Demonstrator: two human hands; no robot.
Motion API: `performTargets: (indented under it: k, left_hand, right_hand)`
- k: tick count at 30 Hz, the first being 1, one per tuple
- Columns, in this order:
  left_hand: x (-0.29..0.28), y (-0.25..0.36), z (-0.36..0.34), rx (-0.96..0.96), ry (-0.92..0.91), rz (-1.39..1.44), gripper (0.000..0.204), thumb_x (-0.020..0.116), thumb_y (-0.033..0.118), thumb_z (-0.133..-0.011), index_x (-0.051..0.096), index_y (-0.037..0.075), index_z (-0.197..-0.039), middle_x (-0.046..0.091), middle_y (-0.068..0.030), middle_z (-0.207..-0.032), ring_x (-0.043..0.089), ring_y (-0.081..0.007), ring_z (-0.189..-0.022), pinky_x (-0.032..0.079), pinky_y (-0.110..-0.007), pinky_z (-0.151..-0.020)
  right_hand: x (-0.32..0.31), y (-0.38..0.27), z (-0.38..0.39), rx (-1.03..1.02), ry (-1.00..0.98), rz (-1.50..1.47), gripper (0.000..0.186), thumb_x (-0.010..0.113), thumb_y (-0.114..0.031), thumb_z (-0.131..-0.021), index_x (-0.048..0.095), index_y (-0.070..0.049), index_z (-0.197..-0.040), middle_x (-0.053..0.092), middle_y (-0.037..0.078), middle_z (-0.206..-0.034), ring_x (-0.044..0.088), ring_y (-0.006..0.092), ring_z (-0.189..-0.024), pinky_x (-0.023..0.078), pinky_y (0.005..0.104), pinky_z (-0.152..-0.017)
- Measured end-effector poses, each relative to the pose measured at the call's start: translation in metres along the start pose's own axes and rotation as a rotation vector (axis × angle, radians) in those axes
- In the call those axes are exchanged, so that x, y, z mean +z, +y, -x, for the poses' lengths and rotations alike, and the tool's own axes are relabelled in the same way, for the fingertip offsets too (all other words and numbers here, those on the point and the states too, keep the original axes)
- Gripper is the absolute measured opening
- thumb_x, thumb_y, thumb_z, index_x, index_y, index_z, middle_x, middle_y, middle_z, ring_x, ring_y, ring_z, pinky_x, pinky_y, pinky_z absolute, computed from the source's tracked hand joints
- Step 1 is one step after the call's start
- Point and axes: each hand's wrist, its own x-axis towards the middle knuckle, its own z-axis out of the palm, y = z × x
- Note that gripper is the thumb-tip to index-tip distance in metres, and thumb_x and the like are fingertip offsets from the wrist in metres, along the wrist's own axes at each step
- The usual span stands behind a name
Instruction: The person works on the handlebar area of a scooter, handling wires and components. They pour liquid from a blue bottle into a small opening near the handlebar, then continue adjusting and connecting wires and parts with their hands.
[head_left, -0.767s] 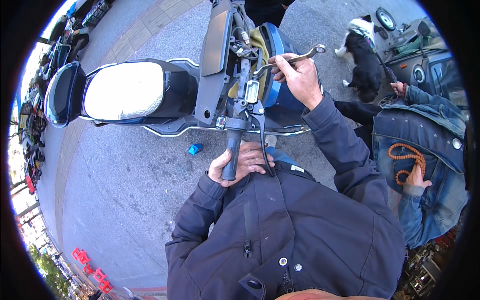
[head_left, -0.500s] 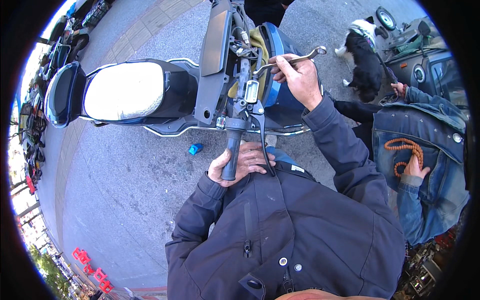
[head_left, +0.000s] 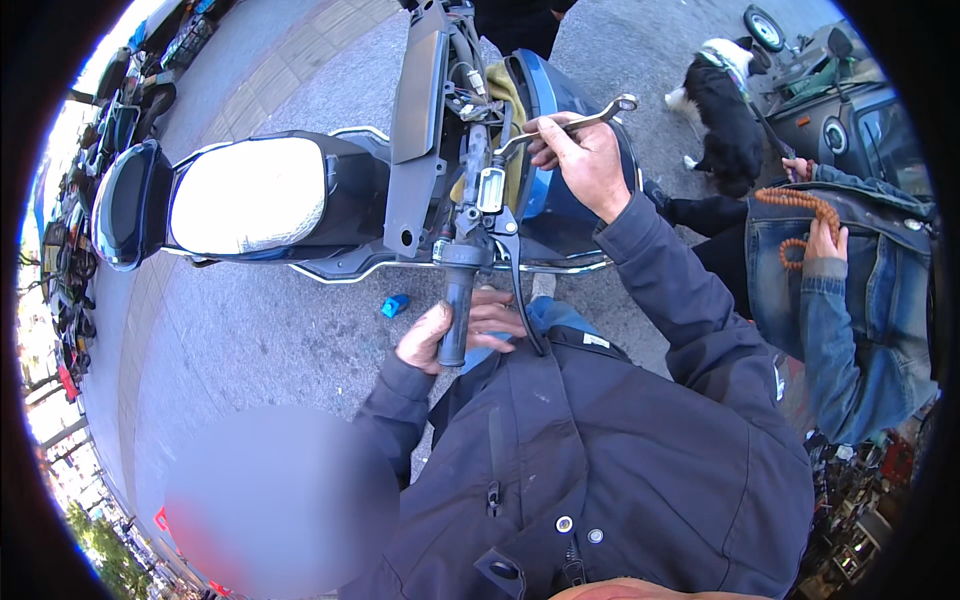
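My right hand (head_left: 582,165) is closed around the shaft of a metal ring wrench (head_left: 603,112). One end of the wrench reaches the handlebar beside the brake fluid reservoir (head_left: 491,190); its free ring end points to the far right. Below, my left hand (head_left: 490,314) lies behind the black handlebar grip (head_left: 457,315), thumb on one side and fingers stretched out on the other, toward the black brake lever (head_left: 519,282). The grip hides the palm. Part of the scooter's front is uncovered, showing wires (head_left: 470,95) and a yellowish cloth (head_left: 514,100).
The scooter's seat (head_left: 250,192) has a shiny silver-white cover. A blue object (head_left: 395,305) lies on the pavement. On the right, a person in a denim jacket (head_left: 850,290) holds beads (head_left: 810,205) and a leash near a black-and-white dog (head_left: 722,110). A blurred round shape (head_left: 280,500) fills the lower left.
A blurred round shape has come in at the lower left. My left hand's fingers have spread a little beside the grip. The wrench stays in my right hand, and the view has shifted slightly.
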Motion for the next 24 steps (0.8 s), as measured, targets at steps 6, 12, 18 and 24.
performTargets:
  k: [6, 12, 18, 24]
  left_hand:
    - [0.013, 0.128, -0.010, 0.306, 0.565, -1.352, 0.018, 0.066, 0.013, -0.103, 0.066, -0.003, -0.110, 0.070, -0.0105, -0.093, 0.066, -0.0136, -0.085, 0.055, -0.034, -0.079]
    - [0.022, 0.187, -0.140, 0.557, -0.080, -2.067, 0.047, 0.063, -0.011, -0.084, 0.065, 0.001, -0.130, 0.066, -0.0178, -0.136, 0.057, -0.0359, -0.136, 0.043, -0.043, -0.118]
    - [0.029, 0.206, -0.198, -0.065, -0.545, -2.530, 0.071, 0.068, -0.005, -0.072, 0.064, 0.009, -0.141, 0.057, -0.0098, -0.154, 0.041, -0.0328, -0.152, 0.032, -0.048, -0.127]
    - [0.026, 0.211, -0.222, -0.213, -0.720, -2.574, 0.069, 0.079, 0.001, -0.075, 0.065, 0.014, -0.142, 0.059, -0.0068, -0.153, 0.041, -0.0303, -0.153, 0.029, -0.051, -0.127]
  right_hand:
    - [-0.003, 0.001, -0.002, 0.001, 0.011, 0.044, 0.029, 0.061, -0.020, -0.107, 0.077, 0.004, -0.108, 0.076, 0.010, -0.084, 0.074, 0.0155, -0.072, 0.060, 0.0272, -0.066]
    - [0.002, 0.001, -0.001, 0.008, -0.006, 0.012, 0.028, 0.061, -0.019, -0.108, 0.075, 0.004, -0.109, 0.075, 0.010, -0.086, 0.073, 0.0135, -0.073, 0.060, 0.0268, -0.067]
    - [0.004, 0.004, 0.009, 0.020, 0.018, -0.011, 0.029, 0.062, -0.022, -0.108, 0.074, 0.004, -0.106, 0.075, 0.009, -0.085, 0.073, 0.0143, -0.073, 0.060, 0.0268, -0.067]
    - [0.005, 0.013, 0.007, 0.084, 0.040, -0.133, 0.029, 0.061, -0.022, -0.109, 0.074, 0.004, -0.109, 0.074, 0.008, -0.088, 0.072, 0.0141, -0.075, 0.059, 0.0268, -0.068]
